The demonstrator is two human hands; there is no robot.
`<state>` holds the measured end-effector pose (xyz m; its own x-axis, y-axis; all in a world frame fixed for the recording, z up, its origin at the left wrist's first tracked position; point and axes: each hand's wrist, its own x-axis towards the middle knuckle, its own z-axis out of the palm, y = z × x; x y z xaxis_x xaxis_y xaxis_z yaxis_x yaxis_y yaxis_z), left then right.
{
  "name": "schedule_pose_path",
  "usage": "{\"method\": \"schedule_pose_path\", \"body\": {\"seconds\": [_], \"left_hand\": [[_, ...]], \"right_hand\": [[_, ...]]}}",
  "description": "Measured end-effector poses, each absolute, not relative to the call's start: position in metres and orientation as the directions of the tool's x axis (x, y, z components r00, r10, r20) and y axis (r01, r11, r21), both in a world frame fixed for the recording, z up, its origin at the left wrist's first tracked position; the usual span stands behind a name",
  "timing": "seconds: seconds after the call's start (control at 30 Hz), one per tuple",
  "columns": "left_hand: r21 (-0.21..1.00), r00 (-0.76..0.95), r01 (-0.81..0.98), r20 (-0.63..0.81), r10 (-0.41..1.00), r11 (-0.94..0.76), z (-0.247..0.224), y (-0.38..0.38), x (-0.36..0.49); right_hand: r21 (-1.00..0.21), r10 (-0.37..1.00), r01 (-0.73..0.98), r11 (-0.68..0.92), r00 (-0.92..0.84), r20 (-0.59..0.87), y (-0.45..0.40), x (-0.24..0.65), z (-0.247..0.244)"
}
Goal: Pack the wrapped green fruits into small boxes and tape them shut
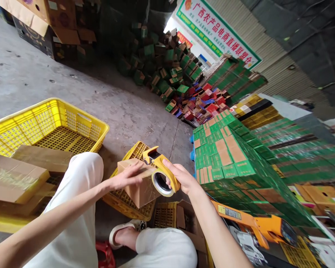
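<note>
Our right hand (181, 178) is wrapped tight around the yellow tape dispenser (161, 172), pressing it onto the small cardboard box (136, 186), which sits above our knees over a tipped yellow basket (128, 204). Our left hand (127, 178) lies flat on the box, fingers spread, steadying it.

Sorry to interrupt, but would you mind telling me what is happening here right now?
A seated person is taping a small cardboard box. The left hand steadies the box from the top, while the right hand presses a yellow tape dispenser against it. A yellow crate stands on the floor to the left, and stacked green cartons fill the right.
</note>
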<state>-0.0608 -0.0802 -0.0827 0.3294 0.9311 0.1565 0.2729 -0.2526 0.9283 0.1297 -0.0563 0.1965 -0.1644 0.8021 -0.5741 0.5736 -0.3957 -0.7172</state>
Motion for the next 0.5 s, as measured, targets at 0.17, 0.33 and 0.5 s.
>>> {"method": "schedule_pose_path", "body": {"seconds": [0.17,0.33,0.5], "left_hand": [[0.922,0.365,0.139,0.290,0.884,-0.360,-0.033,-0.081,-0.053],[0.933,0.445,0.089,0.277,0.852,-0.350,-0.017,-0.063,-0.062],[0.902,0.416,0.053,0.370,0.831,-0.428,0.000,-0.083,-0.047]], "right_hand": [[-0.752,0.812,0.537,-0.382,-0.193,-0.550,-0.050,0.122,0.194],[-0.760,0.848,0.509,-0.405,-0.102,-0.520,-0.064,0.129,0.197],[-0.768,0.856,0.500,-0.400,-0.097,-0.509,-0.089,0.135,0.221]]}}
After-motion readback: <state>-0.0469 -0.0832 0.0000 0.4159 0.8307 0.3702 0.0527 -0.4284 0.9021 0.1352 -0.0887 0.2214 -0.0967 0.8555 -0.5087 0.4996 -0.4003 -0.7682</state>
